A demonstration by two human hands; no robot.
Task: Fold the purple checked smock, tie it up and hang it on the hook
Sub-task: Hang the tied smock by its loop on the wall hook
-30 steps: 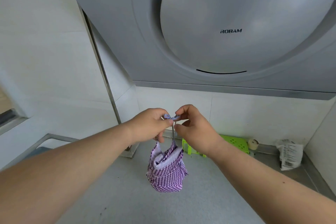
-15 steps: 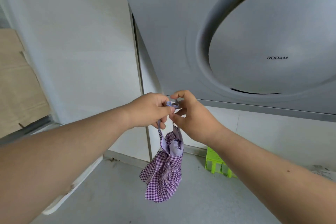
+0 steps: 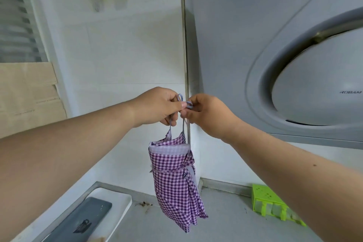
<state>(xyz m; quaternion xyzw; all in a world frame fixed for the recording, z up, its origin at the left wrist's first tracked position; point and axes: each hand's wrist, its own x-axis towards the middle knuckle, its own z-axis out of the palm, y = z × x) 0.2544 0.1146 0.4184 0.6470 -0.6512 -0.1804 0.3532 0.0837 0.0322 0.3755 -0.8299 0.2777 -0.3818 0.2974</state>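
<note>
Two hands, our left hand [image 3: 157, 107] and right hand [image 3: 206, 113], pinch the thin loop [image 3: 181, 100] of the folded, tied purple checked cloth smock [image 3: 174, 179]; we've swung left toward the wall hook [image 3: 97, 7].

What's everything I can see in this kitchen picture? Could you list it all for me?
Checked smock: one, purple and white, folded and tied into a bundle, hanging in mid-air from its strap.
Strap loop: one, pale blue, pinched between both hands.
Hooks: blurred, seemingly clear, high on the white tiled wall.
Range hood: one, grey, upper right.
Green plastic rack: one, on the grey counter, right.
Dark flat item: one, grey, lower left in a white tray.
Window blind: one, left edge.
Left hand: grips the strap.
Right hand: pinches the strap.
</note>
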